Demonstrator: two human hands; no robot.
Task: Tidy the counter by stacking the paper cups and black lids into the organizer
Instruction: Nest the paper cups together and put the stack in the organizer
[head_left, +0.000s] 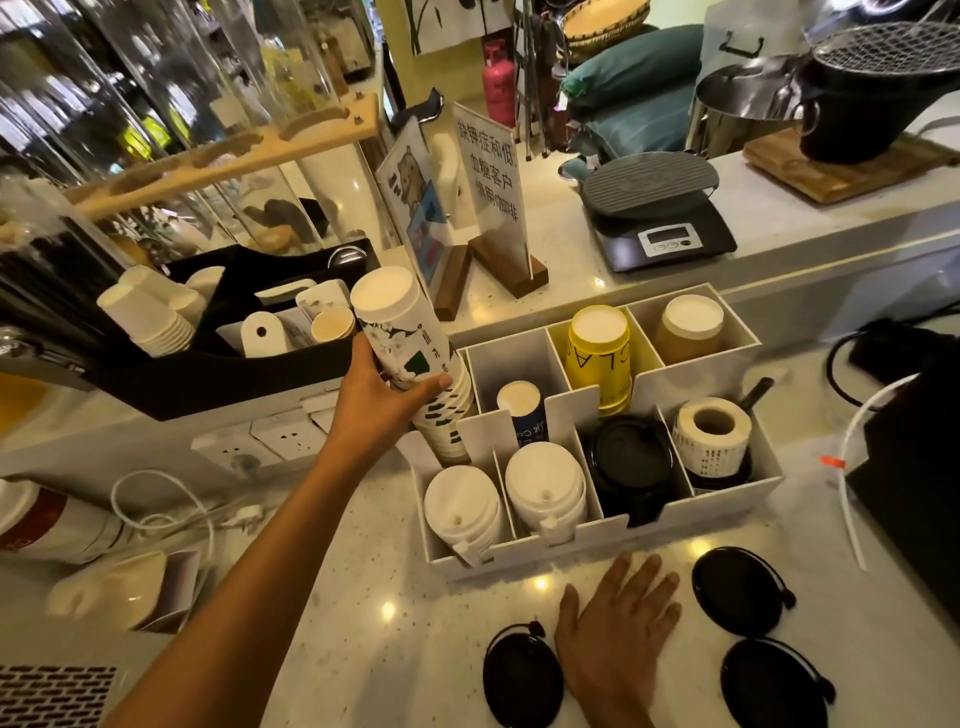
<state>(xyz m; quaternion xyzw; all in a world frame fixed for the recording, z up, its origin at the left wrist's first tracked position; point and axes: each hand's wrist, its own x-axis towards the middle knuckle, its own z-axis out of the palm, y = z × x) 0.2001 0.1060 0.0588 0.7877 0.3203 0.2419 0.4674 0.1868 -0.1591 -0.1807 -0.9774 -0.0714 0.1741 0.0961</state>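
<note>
My left hand (379, 402) grips a tall stack of white paper cups with green print (402, 332), upside down and tilted, its lower end in the back-left compartment of the white organizer (597, 535). My right hand (615, 618) lies flat and open on the counter in front of the organizer. Three black lids rest loose on the counter: one (522, 675) left of that hand, two (737, 592) (774, 686) to its right. More black lids (631, 467) sit stacked in a front compartment.
The organizer also holds yellow cups (600, 353), brown cups (688, 327), a blue cup stack (524, 410), white lids (462, 512) and a label roll (711, 436). A black tray (218, 374) with white cups stands at the left, a scale (660, 218) behind.
</note>
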